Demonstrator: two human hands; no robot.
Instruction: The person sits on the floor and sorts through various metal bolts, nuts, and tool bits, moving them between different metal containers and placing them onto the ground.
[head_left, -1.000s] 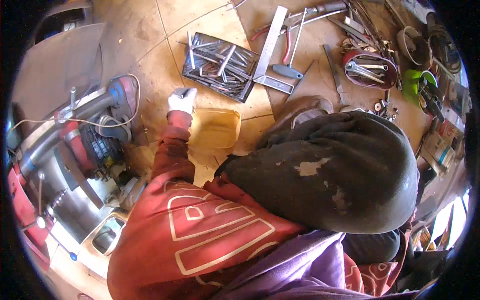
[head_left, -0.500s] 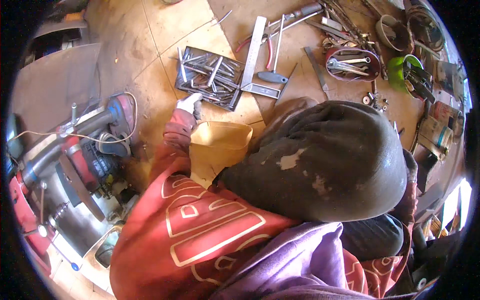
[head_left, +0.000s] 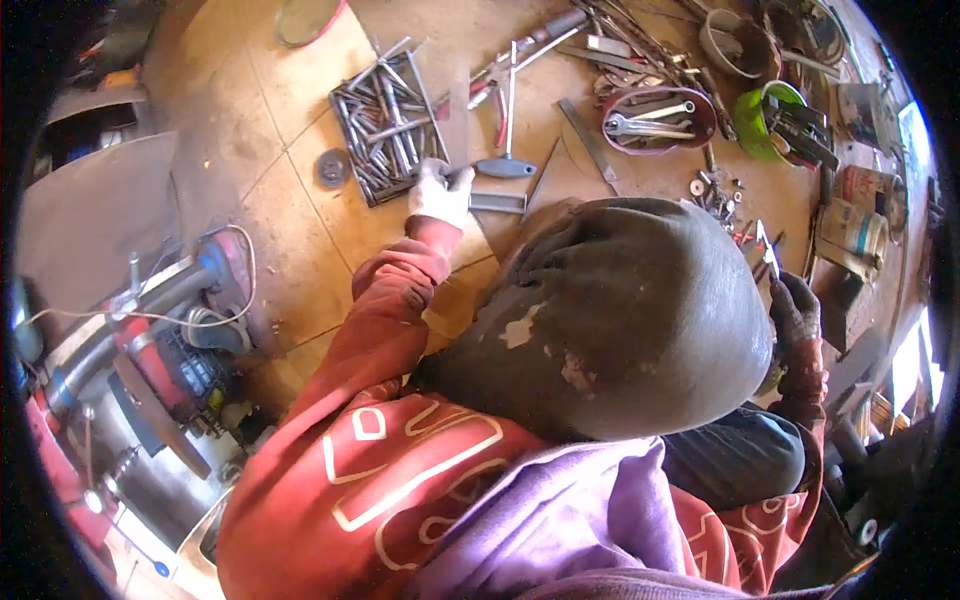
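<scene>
My left hand (head_left: 440, 197), in a white glove, is closed on the near right corner of a dark shallow tray (head_left: 392, 196), fingers over the rim and thumb outside. Several metal rods and bits (head_left: 393, 118) fill this tray. A try square lies beside it, its stock (head_left: 498, 203) extending right from my glove; its blade looks dull brown. At the far right, my right hand (head_left: 797, 312) wears a dark glove, its fingers bent at the lower end of a slim pale metal tool (head_left: 766, 248). The grip there is small and partly hidden.
A grey-handled tool (head_left: 506, 168), a flat file (head_left: 588, 145) and a pink-rimmed bowl of wrenches (head_left: 658, 125) lie ahead. A green bucket (head_left: 760, 130) stands right. A dark round disc (head_left: 332, 168) sits left of the tray. Red machinery (head_left: 150, 350) is at left.
The tray has turned, and the dark disc now shows beside it. My left hand has shifted to the tray's right corner. My right hand has come up to the slim tool. The yellowish container no longer shows.
</scene>
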